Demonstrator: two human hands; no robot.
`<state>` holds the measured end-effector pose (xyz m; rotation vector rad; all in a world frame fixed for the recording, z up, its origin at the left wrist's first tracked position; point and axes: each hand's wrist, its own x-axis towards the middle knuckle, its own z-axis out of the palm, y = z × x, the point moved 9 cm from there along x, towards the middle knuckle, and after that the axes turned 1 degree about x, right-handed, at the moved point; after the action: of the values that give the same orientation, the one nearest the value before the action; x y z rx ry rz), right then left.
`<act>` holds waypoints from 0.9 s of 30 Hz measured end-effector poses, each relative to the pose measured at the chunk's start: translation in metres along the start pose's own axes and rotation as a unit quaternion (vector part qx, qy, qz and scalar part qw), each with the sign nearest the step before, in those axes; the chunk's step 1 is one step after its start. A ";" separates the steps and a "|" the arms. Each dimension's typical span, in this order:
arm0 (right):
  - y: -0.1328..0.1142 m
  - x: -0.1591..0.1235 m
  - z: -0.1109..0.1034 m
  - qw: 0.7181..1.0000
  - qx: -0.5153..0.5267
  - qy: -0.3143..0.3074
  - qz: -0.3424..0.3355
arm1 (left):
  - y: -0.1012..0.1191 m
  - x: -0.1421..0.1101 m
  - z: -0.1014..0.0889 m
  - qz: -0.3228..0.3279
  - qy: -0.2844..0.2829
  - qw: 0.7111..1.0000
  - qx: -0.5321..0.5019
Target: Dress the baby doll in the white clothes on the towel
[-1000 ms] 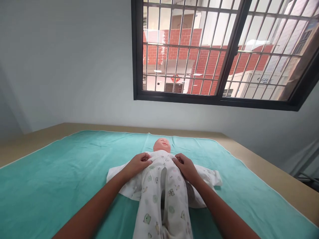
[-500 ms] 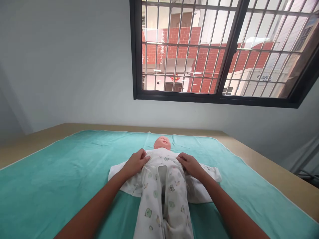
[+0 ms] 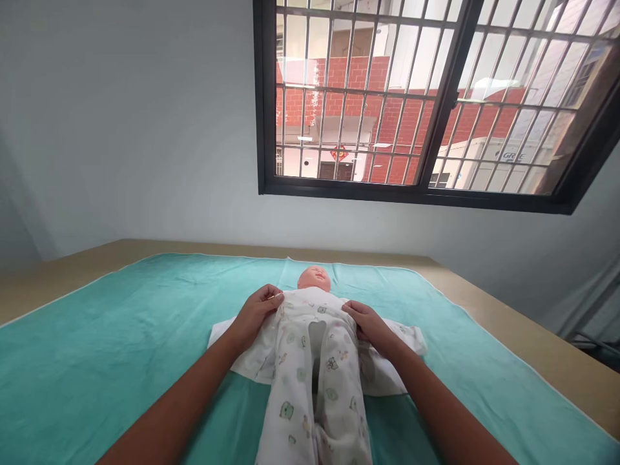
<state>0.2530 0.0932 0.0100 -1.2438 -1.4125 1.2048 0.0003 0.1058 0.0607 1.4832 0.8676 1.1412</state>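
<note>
A baby doll (image 3: 314,278) lies on its back, head toward the wall. White split-crotch baby pants (image 3: 290,387) with a small animal print cover its legs and reach up over its trunk. My left hand (image 3: 256,311) pinches the upper edge of the pants at the left, thumb and fingers together. At the opposite side, my right hand (image 3: 369,321) has its fingers closed on the pants near the waist. A white baby top (image 3: 256,361) spreads out to both sides beneath the pants and my wrists. The doll's arms cannot be made out.
A turquoise cloth (image 3: 121,336) covers most of the wooden table (image 3: 508,310). The table's back edge meets a pale wall (image 3: 145,129). A dark-framed window (image 3: 339,188) with metal bars is above. Something dark (image 3: 588,345) stands beyond the right edge.
My left hand has shifted slightly up and left, its fingers now at the pants' upper edge. My right hand has stayed nearly in place. The view has moved a little.
</note>
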 end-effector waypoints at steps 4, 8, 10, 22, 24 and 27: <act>0.001 -0.001 -0.001 1.000 0.011 0.001 0.012 | -0.008 0.001 -0.005 -0.032 -0.042 0.999 0.006; 0.001 -0.001 -0.001 1.000 -0.007 0.000 0.014 | -0.006 -0.003 -0.009 -0.051 -0.089 0.989 0.102; 0.002 0.000 0.000 1.000 -0.021 0.003 0.020 | -0.004 -0.008 -0.007 -0.064 -0.114 0.982 0.135; 0.001 -0.014 0.004 0.978 -0.152 -0.136 0.050 | -0.023 -0.009 -0.002 -0.042 -0.223 0.920 0.319; 0.001 -0.018 0.002 0.973 -0.153 -0.158 0.062 | -0.022 -0.010 0.002 -0.015 -0.223 0.907 0.357; -0.001 -0.021 0.001 0.968 -0.181 -0.161 0.061 | -0.022 -0.010 0.009 0.015 -0.200 0.900 0.388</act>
<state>0.2548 0.0724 0.0104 -1.4436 -1.8821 1.3154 0.0069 0.0990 0.0369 2.2829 1.0603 0.4579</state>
